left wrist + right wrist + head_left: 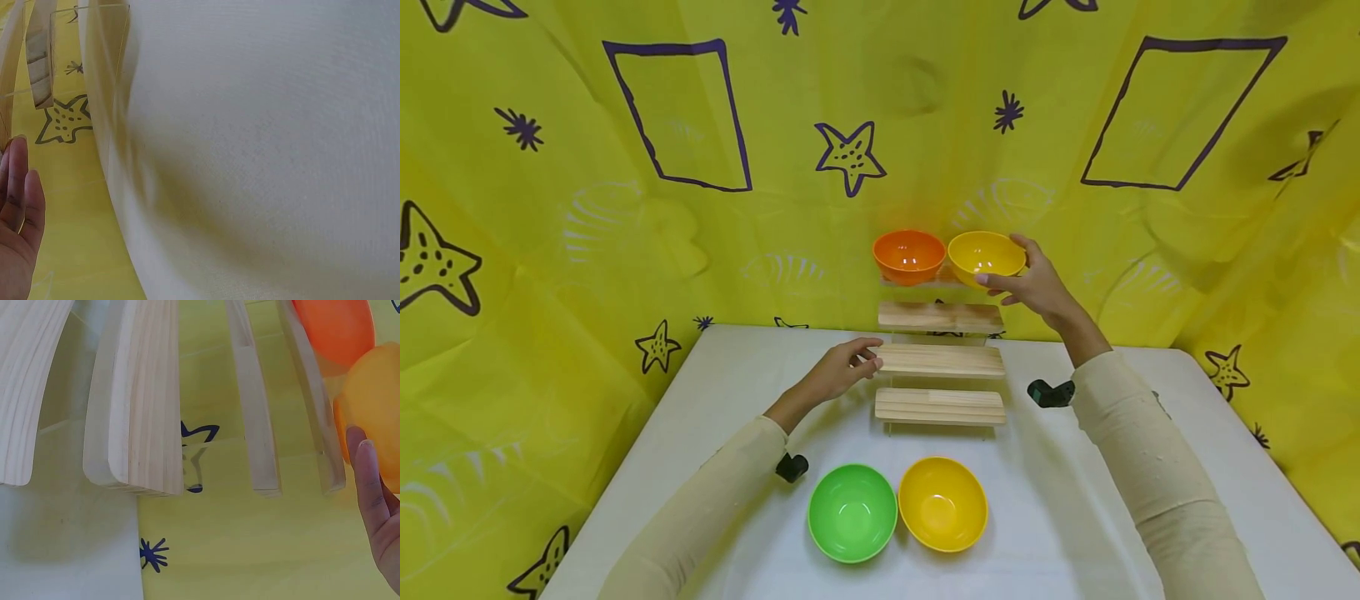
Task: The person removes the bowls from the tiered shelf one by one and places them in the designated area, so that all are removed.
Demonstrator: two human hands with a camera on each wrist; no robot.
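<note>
Head view: an orange bowl (909, 265) sits on the top tier of a wooden step stand (940, 406), and just beside it the right hand (1033, 282) holds a yellow bowl (973, 250) by its right side. On the white worktop (1052, 517) in front, a green bowl (853, 512) and an amber bowl (943, 505) stand side by side, insides facing up. The left hand (835, 371) meets the second step's left end; whether it grips, I cannot tell. Yellow sheeting (805, 75) with starfish drawings surrounds everything.
</note>
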